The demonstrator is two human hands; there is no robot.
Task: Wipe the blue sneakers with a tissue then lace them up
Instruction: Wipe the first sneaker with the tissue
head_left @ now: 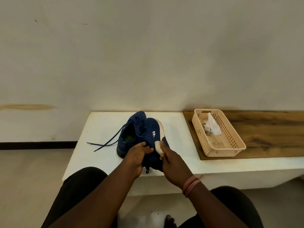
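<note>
- Head view: two blue sneakers on a white bench (pixel 102 129). Landmark: the tilted sneaker (pixel 152 130), white sole edge turned up, at bench centre.
- Left hand (pixel 136 157) grips that sneaker's near side, fingers curled round the fabric.
- Right hand (pixel 171 163) pinches a wadded tissue (pixel 158 146), pressed to the sneaker near its sole.
- Second sneaker (pixel 130 134) touching on its left, upright, laces (pixel 107 142) trailing leftward.
- Peach basket (pixel 230 145) well right of it, holding crumpled tissue (pixel 212 125).

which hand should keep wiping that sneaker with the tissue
Right. The right hand already pinches the tissue against the tilted sneaker, while the left hand grips and steadies that shoe.
</note>
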